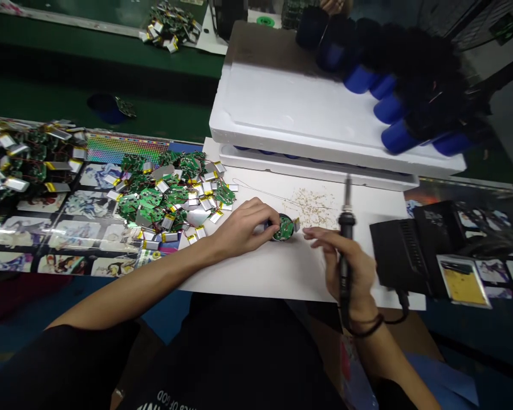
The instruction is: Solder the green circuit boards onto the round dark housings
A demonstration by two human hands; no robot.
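head: left hand (251,226) holds case (285,215) containing circuit board (286,229).

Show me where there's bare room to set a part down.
Bare: the white sheet, between the left hand and the sheet's near edge; the foam slab, left of the blue cylinders. Crowded: the circuit-board pile at left, the black box at right.

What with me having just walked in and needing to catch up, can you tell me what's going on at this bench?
A person's left hand steadies a round dark part with a green circuit board in it on the white work surface. The right hand holds what looks like a soldering iron, tip pointing away from the board. To the left lies a heap of loose circuit boards and silver cells.
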